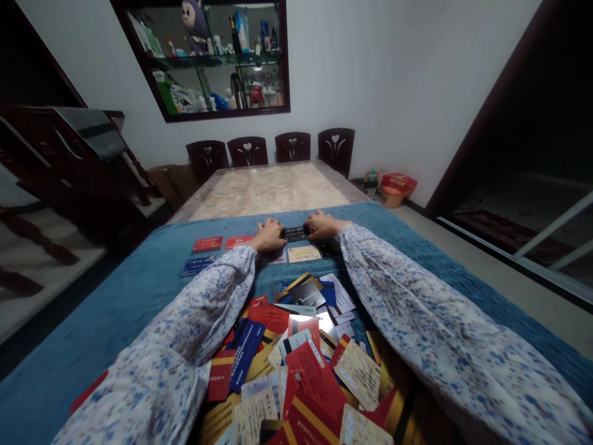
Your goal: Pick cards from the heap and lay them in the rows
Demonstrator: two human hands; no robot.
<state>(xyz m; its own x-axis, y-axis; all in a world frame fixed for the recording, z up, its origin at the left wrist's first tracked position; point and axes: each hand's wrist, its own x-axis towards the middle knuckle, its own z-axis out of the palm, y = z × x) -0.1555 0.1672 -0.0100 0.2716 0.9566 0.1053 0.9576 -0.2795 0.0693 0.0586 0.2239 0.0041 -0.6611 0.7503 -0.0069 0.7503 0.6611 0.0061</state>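
A black card (295,233) lies flat on the blue cloth (162,247), far from me. My left hand (270,235) touches its left end and my right hand (319,225) its right end, the fingers of both bent round the edges. Nearer me, a cream card (304,254) sits below it, with a dark card (329,250) under my right wrist. To the left lie a red card (207,245), a second red card (238,241) and a blue card (199,266). Between my forearms spreads a loose heap of cards (315,377) in several colours.
Beyond the cloth, the marble-patterned tabletop (282,185) reaches to several dark chairs (293,147) by the wall. A red card edge (88,392) shows beside my left sleeve. An orange bucket (393,195) stands on the floor at the right.
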